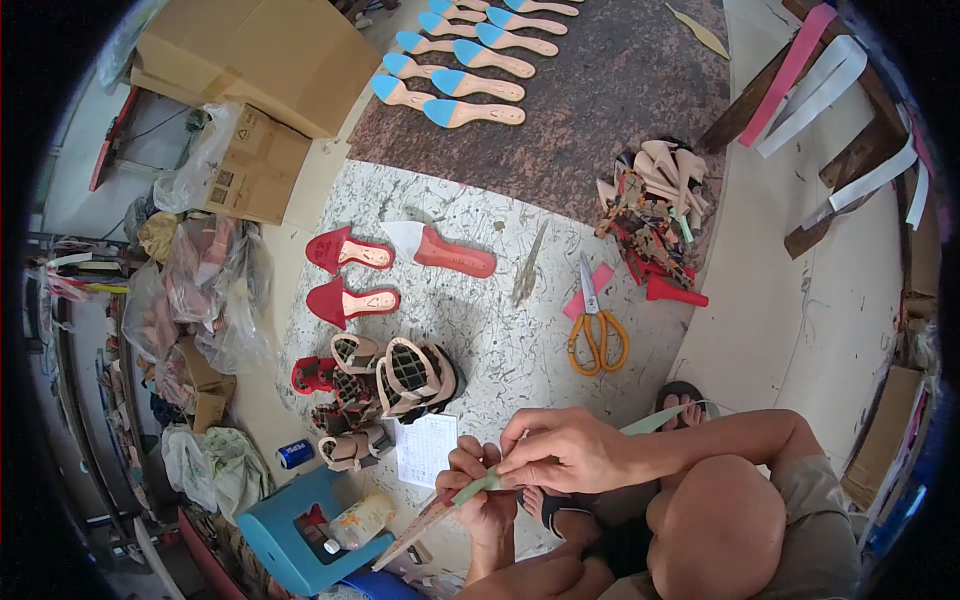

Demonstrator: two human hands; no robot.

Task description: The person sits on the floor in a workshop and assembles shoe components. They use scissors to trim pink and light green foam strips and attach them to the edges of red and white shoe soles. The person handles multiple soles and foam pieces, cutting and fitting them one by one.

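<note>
**Hands closed on pale green strip over shoe insole**

Insole [425,525], tan and pointed, is held low in the frame by the left hand [480,495] — fingers are wrapped around it, grip closed on the insole and the strip end. A pale green strip [478,487] is pinched by the right hand [560,450], thumb and fingers shut on it just above the left hand; the strip is seen running on behind the right forearm toward a sandalled foot [682,400]. Both hands are touching each other over the person's lap, above the bent knee [715,525].

On the speckled floor [500,340] ahead: orange-handled scissors [595,335] lying beside a pink scrap [590,290], a pile of woven sandal uppers [385,385] near the hands, a white paper sheet [425,448] just below that pile. Two red insoles [345,275] are laid side by side farther left, one red sole [450,252] next to them. A heap of wedge heels and straps [650,215] is placed to the right — well apart from the hands. Rows of blue-tipped tan insoles [455,80] are set out on the darker floor at the top. Cardboard boxes [255,60] are stacked upper left; a blue plastic stool [290,535] with a bottle is seen lower left.
</note>
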